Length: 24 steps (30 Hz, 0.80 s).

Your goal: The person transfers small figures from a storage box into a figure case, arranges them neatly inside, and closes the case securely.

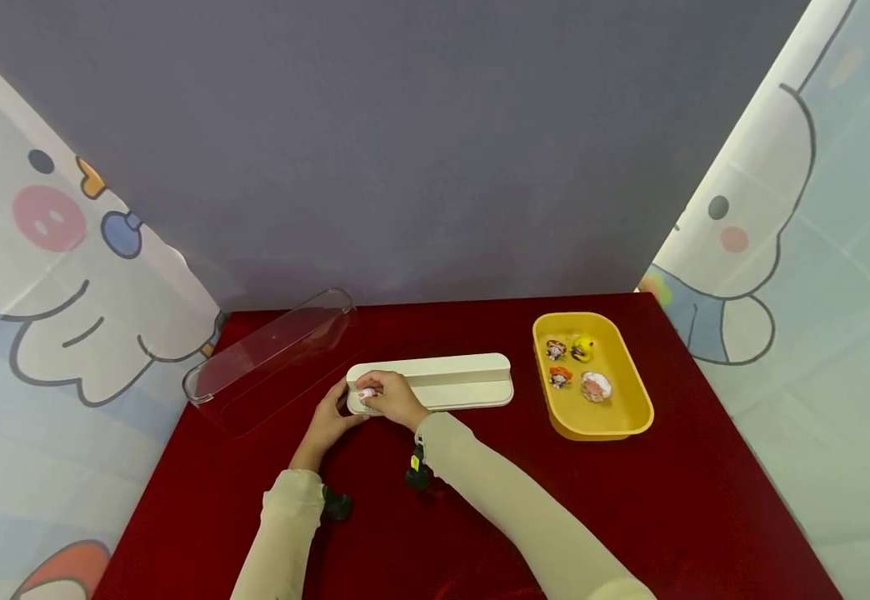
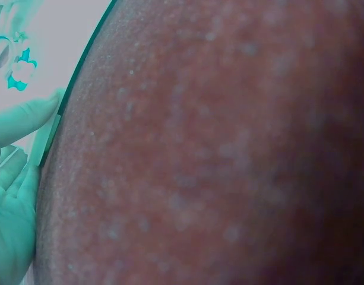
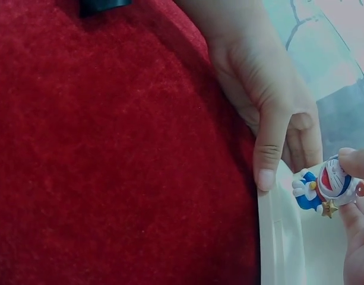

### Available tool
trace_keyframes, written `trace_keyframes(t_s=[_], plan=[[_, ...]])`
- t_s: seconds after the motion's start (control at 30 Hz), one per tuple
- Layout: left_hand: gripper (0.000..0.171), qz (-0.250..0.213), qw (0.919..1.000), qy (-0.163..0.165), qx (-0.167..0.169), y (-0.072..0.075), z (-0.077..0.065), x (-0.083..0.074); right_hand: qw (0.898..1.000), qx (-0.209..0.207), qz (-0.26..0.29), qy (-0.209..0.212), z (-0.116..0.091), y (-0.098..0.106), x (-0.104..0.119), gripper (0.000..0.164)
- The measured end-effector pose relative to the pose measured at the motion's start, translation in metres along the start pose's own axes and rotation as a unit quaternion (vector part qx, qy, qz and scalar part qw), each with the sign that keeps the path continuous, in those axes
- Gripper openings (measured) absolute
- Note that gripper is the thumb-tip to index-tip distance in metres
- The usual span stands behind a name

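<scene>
A long cream stepped tray lies on the red tabletop. My left hand holds its left end, with the thumb on the near edge and the fingers around the end. In my right hand, thumb and fingers pinch a small blue-and-white cat figurine with an open red mouth and a gold star. The figurine is at the tray's left end; whether its base touches the tray I cannot tell. In the left wrist view, red cloth fills most of the picture.
To the right stands a yellow tub holding several small figurines, among them a yellow one and a white-topped one. A transparent plastic cover lies slanted at the left. A grey wall rises behind the table.
</scene>
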<state>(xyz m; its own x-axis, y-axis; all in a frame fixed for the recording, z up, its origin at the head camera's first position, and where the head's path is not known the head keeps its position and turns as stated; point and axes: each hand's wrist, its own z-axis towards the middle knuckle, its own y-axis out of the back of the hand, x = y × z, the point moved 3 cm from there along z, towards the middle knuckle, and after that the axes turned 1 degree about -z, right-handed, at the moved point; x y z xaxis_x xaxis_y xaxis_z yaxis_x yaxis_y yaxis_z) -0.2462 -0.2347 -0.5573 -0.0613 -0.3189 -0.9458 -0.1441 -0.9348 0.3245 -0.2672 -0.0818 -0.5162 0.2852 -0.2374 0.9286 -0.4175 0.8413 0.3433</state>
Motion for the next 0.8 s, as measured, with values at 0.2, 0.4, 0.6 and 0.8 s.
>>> trace_keyframes(t_s=[0.2, 0.4, 0.6, 0.8], plan=[[0.089, 0.006, 1.0000, -0.006, -0.004, -0.001, 0.005, 0.017, 1.000, -0.007, -0.010, -0.009, 0.000, 0.000, -0.004, 0.026], [0.086, 0.005, 0.9999, -0.015, -0.003, -0.001, 0.000, 0.001, 1.000, -0.010, -0.007, -0.004, 0.001, -0.001, -0.008, 0.025], [0.085, 0.000, 0.9999, -0.008, 0.013, -0.002, -0.006, -0.017, 1.000, -0.014, -0.014, 0.000, 0.002, -0.001, -0.011, 0.024], [0.084, 0.002, 0.9999, -0.007, 0.010, 0.000, -0.008, -0.019, 1.000, -0.013, -0.014, 0.007, 0.003, -0.002, -0.011, 0.024]])
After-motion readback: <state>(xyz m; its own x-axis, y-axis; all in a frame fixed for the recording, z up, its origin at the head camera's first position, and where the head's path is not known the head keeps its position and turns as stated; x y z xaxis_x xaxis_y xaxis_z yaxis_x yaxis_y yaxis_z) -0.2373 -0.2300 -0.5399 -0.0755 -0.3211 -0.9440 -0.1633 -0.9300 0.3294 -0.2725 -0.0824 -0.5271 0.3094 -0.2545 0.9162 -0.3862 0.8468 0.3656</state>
